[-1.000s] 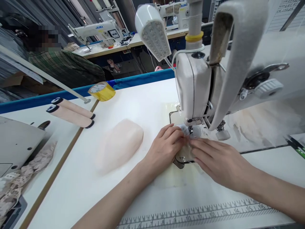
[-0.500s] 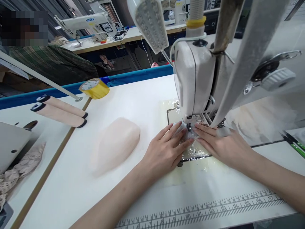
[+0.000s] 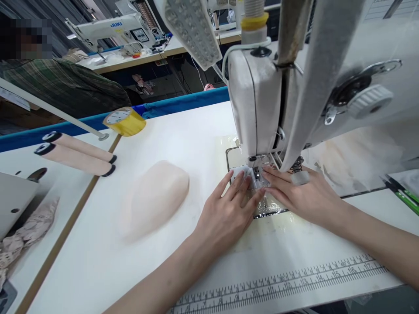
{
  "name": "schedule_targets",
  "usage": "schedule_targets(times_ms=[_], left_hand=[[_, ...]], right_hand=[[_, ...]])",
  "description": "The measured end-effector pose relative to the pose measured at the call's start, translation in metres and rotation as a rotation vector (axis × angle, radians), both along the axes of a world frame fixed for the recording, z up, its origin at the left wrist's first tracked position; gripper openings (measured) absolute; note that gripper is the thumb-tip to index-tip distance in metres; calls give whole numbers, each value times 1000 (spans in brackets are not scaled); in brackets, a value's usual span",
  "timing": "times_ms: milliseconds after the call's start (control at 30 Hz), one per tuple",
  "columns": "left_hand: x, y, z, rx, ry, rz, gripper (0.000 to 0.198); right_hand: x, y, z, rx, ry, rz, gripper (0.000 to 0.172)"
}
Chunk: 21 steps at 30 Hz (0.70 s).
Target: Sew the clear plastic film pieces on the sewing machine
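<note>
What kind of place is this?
It looks like a sewing workshop, maybe part of a small factory. A big sewing machine stands right by the person's hands, another sewing machine sits on a table behind, and two pink spools, probably thread, lie on the left.

Left of the sewing machine (image 3: 257, 100), the fabric piece (image 3: 159, 200) lies on the table (image 3: 203, 131) before the tape roll (image 3: 131, 124).

A sewing workshop: nearby sewing machine (image 3: 257, 100), JUKI machine (image 3: 113, 32) behind, perhaps a third machine (image 3: 240, 11) beyond.
</note>
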<state>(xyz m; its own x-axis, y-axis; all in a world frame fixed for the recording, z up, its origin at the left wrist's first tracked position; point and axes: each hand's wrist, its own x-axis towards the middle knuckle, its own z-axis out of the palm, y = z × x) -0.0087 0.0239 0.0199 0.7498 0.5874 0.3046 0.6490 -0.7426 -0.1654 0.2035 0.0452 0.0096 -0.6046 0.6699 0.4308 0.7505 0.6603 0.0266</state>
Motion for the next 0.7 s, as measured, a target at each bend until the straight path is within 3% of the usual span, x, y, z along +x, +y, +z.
schedule_targets(times_ms=[700], left_hand=[[1,1,-2,10,14,48,39]], right_hand=[[5,-1,-3,38,3,53,29]])
